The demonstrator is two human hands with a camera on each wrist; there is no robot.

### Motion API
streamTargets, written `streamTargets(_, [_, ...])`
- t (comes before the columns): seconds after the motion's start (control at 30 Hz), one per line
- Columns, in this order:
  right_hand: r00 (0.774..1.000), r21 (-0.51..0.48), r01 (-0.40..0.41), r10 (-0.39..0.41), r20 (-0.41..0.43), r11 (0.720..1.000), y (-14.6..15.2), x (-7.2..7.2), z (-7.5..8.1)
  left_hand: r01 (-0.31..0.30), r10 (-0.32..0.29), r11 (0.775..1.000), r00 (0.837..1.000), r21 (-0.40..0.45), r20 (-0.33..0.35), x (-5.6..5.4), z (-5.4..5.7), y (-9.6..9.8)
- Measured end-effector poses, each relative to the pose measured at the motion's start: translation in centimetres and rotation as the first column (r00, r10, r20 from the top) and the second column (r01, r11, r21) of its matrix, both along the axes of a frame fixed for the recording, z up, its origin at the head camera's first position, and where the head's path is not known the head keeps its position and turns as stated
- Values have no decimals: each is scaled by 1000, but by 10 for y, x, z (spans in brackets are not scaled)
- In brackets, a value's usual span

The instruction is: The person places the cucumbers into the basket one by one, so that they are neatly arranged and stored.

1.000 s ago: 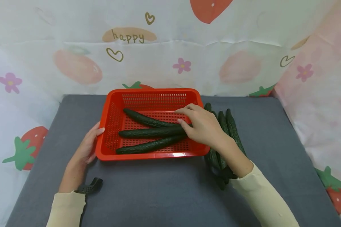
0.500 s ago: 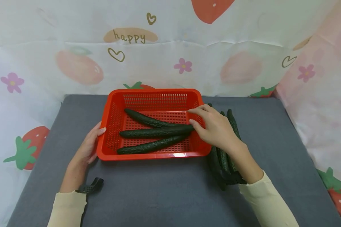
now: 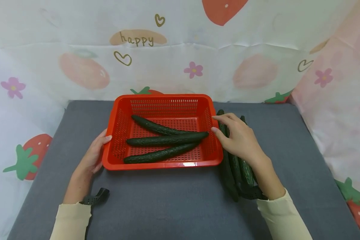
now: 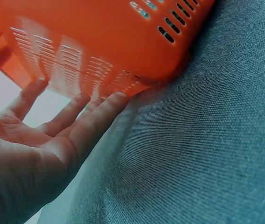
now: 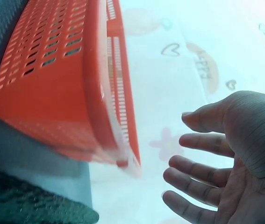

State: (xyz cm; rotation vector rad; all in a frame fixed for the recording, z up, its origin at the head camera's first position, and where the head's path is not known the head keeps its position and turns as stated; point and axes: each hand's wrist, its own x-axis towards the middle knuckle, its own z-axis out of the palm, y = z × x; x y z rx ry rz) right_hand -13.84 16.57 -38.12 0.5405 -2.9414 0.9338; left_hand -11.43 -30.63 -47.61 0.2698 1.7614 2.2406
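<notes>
A red plastic basket [image 3: 156, 166] with slotted walls sits on the grey cloth. Inside it lie three dark green cucumbers [image 3: 168, 139], roughly side by side. My left hand [image 3: 91, 155] holds the basket's left side, thumb over the rim; in the left wrist view its fingers [image 4: 95, 119] lie against the outer wall. My right hand [image 3: 241, 138] hovers by the right rim with fingers loosely bent and nothing in them; the right wrist view shows a gap between it and the basket wall [image 5: 53, 102]. Beneath that hand, several more cucumbers [image 3: 228, 176] lie beside the basket, partly hidden.
The grey-covered table [image 3: 168, 206] reaches back to a white printed cloth [image 3: 168, 73] hanging behind it. A pink printed cloth [image 3: 342, 110] hangs on the right. Each wrist wears a black strap [image 3: 94, 197].
My right hand has moved right, from over the cucumbers in the basket to just outside its right rim. The three cucumbers and my left hand stay in place.
</notes>
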Motion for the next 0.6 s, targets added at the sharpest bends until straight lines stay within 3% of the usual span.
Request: streamTargets(0.6, [995, 52, 100, -101, 22, 994, 51, 15, -25, -12, 13, 999, 1000, -32, 15, 2, -2, 0])
